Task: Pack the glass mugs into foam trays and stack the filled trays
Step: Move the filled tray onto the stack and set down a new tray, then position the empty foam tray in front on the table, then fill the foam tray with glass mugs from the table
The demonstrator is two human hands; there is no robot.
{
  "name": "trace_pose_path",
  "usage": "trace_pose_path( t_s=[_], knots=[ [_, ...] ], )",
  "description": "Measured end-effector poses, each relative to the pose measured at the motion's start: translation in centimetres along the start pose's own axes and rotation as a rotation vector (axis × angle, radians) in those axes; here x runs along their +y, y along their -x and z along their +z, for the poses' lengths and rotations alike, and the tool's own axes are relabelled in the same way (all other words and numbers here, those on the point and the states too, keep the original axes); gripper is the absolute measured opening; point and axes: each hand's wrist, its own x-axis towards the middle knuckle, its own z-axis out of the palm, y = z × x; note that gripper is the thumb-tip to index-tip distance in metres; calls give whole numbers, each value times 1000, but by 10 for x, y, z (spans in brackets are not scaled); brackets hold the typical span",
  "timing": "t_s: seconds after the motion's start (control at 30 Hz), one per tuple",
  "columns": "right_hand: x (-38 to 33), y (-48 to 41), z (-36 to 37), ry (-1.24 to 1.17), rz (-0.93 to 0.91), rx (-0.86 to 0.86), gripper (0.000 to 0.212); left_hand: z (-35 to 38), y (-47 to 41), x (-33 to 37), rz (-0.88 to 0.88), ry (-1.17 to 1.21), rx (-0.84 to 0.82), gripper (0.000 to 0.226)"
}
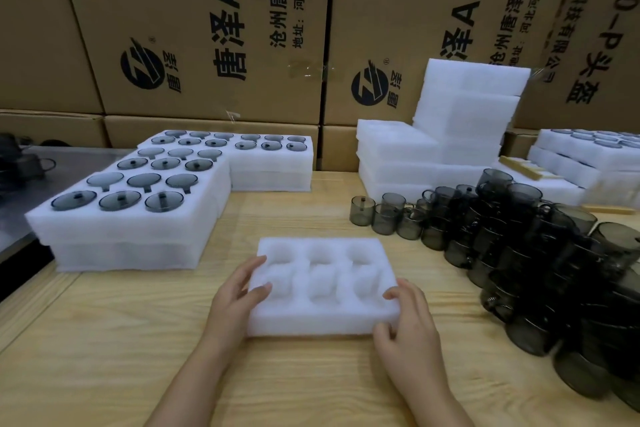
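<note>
An empty white foam tray with six round pockets (323,288) lies flat on the pale wooden table (114,340), pockets facing up, its long axis running left to right across the person's front. The left hand (235,302) rests on the tray's left edge, fingers spread over the rim and thumb on top. The right hand (405,319) cups the near right corner, fingers curled against the foam. Neither hand holds anything else. Smoky grey glass mugs (519,243) stand crowded on the table to the right, well apart from the tray. Filled white foam trays stacked in layers (138,218) sit to the left, and empty white foam trays (450,135) are piled behind.
</note>
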Motion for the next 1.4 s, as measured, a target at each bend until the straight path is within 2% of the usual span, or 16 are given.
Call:
trace_pose_path(
  t_s=[0.07,0.17,0.23,0.33,0.4,0.5,0.57,0.67,0.77,0.87,0.93,1.03,1.2,1.27,1.33,1.4],
  knots=[
    [2,-3,-2,-25,-14,15,34,-1,-1,2,8,-22,-1,54],
    [6,-9,-4,-107,-5,18,29,-5,-7,4,38,-4,11,32],
    [11,-13,-4,-186,6,15,29,-7,-8,4,47,-18,21,30],
    [13,-18,-7,-314,57,23,21,-5,-8,3,66,-95,41,48],
    [12,-29,-9,-379,119,62,24,-5,-11,2,68,-54,75,55],
    [6,-67,-10,-407,163,103,14,-11,-17,-1,58,28,119,63],
    [5,-107,-8,-264,170,54,11,-15,-18,-5,47,34,100,64],
    [5,-165,5,110,136,-88,29,-17,-21,-10,36,47,69,64],
    [5,-204,26,328,45,-209,37,-19,-22,-13,28,64,61,58],
    [3,-222,43,327,-37,-342,43,-19,-21,-15,24,79,47,57],
    [1,-227,50,371,-55,-400,39,-20,-21,-15,23,90,42,56],
    [-2,-227,55,388,-35,-358,25,-19,-21,-13,22,98,48,56],
    [-4,-216,51,367,-38,-350,17,-16,-20,-9,3,99,68,56],
    [-3,-208,47,374,-33,-346,30,-15,-19,-6,-6,95,64,56],
    [-4,-200,41,451,-18,-332,46,-14,-18,-4,-14,84,60,56],
    [-5,-193,31,548,3,-317,54,-14,-17,-2,-23,80,58,56]
  ],
)
